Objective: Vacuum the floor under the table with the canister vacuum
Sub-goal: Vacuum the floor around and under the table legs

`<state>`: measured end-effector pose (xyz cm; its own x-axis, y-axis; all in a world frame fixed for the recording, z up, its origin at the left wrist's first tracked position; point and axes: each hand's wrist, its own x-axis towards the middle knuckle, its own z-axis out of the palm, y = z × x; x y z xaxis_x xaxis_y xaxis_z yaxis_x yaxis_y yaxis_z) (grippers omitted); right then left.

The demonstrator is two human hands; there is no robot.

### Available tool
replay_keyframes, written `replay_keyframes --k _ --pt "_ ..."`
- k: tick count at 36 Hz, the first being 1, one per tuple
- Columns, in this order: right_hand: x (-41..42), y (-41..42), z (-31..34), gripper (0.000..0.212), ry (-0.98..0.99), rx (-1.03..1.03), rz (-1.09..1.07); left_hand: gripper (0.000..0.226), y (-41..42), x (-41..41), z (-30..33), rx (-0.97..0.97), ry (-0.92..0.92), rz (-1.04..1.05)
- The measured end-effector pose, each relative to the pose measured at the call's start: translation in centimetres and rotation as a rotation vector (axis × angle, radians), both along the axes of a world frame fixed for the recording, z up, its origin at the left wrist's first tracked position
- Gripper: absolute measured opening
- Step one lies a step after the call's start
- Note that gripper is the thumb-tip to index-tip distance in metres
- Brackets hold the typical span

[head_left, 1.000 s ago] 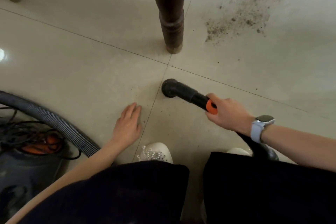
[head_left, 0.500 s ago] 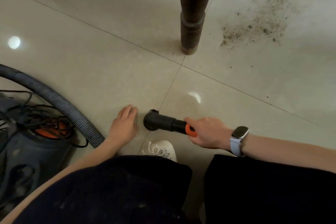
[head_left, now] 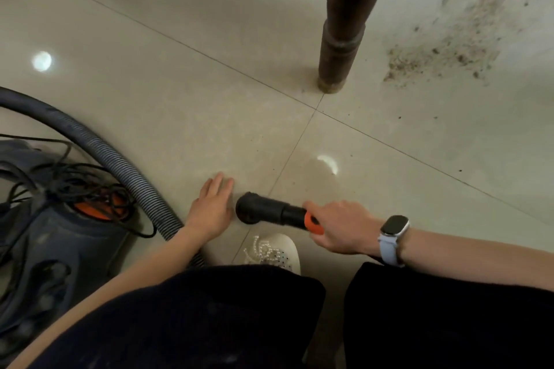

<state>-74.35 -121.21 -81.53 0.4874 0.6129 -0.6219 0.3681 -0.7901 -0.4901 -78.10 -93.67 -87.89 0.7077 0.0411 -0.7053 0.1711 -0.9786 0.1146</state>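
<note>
- The right hand (head_left: 341, 226) is clenched round the black nozzle (head_left: 263, 212) at its orange collar; its mouth sits low on the floor (head_left: 186, 93), just beside the left hand (head_left: 211, 210), flat with fingers straight.
- The dirt patch (head_left: 443, 60) lies beyond the table leg (head_left: 344, 39), well apart; I reckon the ribbed hose (head_left: 120, 165) could drag the canister vacuum (head_left: 51, 237) or snag its cord (head_left: 75, 186).
</note>
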Motion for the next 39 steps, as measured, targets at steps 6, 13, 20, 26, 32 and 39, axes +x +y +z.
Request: replay_keyframes --k 6,13,20,26,32,39 --pt "6.1 -2.5 0.0 0.038 -0.129 -0.115 -0.399 0.065 0.0 0.6 -0.1 0.011 -0.018 -0.044" --pt "5.9 0.9 0.5 0.039 -0.19 -0.078 -0.352 0.064 -0.6 1.3 -0.3 0.0 0.017 -0.031" --pt "6.1 4.4 0.3 0.036 -0.151 0.012 -0.229 0.065 -0.1 2.6 0.6 0.023 0.033 -0.015" --pt "8.7 2.4 -0.3 0.037 -0.11 -0.009 -0.386 0.066 -1.1 3.6 0.8 0.0 0.022 -0.021" --pt "6.8 0.2 0.2 0.04 -0.073 -0.053 -0.359 0.069 -2.6 3.3 0.3 0.011 0.021 -0.043" --pt "6.7 -4.4 -0.2 0.041 -0.032 -0.112 -0.506 0.066 -4.4 3.1 -0.1 0.028 -0.083 -0.212"
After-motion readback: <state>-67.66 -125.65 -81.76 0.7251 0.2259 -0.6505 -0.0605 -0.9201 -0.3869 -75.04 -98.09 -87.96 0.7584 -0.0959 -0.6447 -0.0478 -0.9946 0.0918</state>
